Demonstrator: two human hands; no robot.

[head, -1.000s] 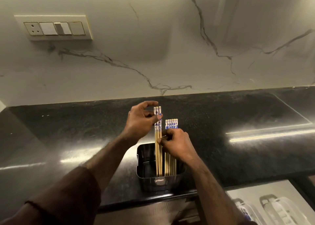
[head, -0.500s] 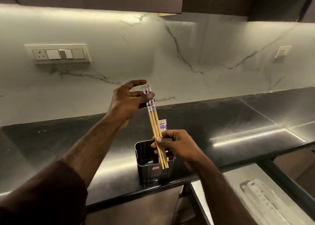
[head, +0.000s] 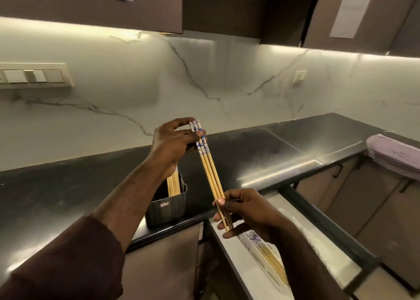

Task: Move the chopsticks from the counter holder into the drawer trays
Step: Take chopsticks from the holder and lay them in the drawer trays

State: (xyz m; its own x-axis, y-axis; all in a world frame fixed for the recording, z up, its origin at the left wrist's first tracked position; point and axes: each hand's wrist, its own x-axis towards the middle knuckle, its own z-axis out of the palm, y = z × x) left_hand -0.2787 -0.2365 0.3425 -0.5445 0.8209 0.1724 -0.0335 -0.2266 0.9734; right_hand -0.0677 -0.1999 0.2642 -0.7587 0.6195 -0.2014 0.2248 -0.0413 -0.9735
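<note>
A: What do the hands hold?

B: 3 chopsticks [head: 210,173], tilted, in the air over the counter [head: 68,186] edge. The left hand [head: 175,142] pinches their patterned tops; the right hand [head: 244,211] is closed on the thin ends.

A: And the rest?

B: More stand in the holder [head: 167,206] (black, near the counter's edge, left of the bundle). Others lie in the open drawer [head: 322,245], near right, under the right hand.
</note>
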